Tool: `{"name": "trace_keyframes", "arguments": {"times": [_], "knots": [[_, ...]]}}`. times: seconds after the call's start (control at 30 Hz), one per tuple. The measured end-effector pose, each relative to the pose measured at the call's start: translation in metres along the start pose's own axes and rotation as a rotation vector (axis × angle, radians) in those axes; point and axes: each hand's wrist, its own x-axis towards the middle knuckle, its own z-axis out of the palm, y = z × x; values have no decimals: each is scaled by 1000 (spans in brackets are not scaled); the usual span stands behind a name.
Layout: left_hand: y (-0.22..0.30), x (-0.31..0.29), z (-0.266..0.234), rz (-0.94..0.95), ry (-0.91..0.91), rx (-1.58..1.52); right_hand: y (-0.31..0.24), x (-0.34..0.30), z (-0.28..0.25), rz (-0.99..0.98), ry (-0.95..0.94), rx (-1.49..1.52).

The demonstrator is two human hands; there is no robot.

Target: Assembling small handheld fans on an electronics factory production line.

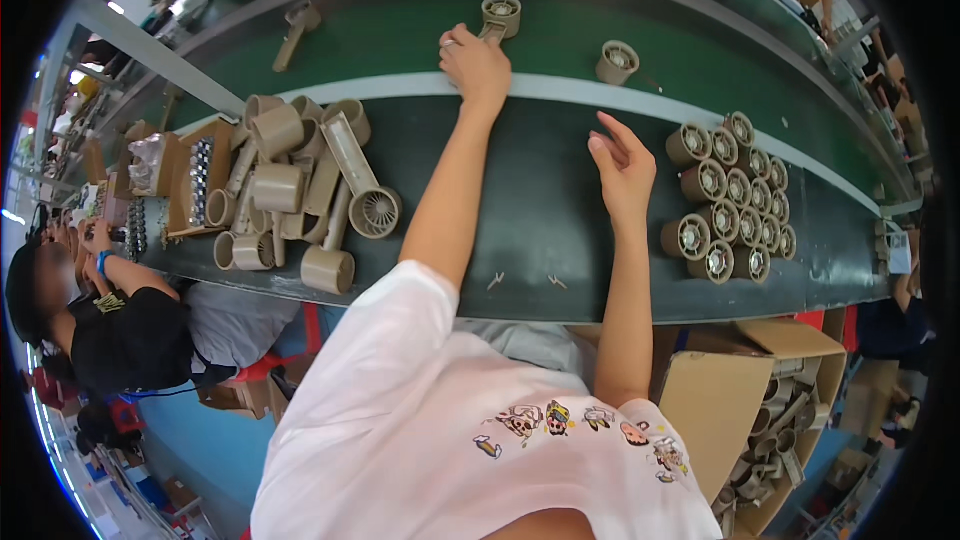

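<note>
At the far side, my left hand (476,65) reaches over the pale strip onto the green belt. Its fingers are closed round the handle of a beige handheld fan body (502,14), whose round head points away from me. My right hand (627,172) hovers above the dark worktop with thumb and fingers apart, holding nothing. Just beyond it a round beige fan housing (618,62) stands on the belt. Nearer my body, two small, thin light-coloured pieces (495,280) lie on the worktop; their kind is too small to tell.
Beige fan bodies (278,188) are heaped on the left, beside cardboard boxes (190,180) of small parts. Several round fan housings (738,190) stand grouped at right. Another handled piece (295,35) lies on the belt. An open carton (720,410) is below right; a co-worker (110,310) sits left.
</note>
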Motion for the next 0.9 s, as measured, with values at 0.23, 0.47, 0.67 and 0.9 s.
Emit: {"name": "trace_keyframes", "arguments": {"times": [0.23,0.47,0.67,0.9], "knots": [[17,-3,-40,148,-49,129,8,50,1,111,313,-319],[0,-65,-217,442,-423,441,16,106,31,180,263,-759],[-54,-74,-255,500,-563,651,35,135,45,3,369,-841],[-53,-53,-256,615,-695,612,28,104,25,-20,221,-358]]}}
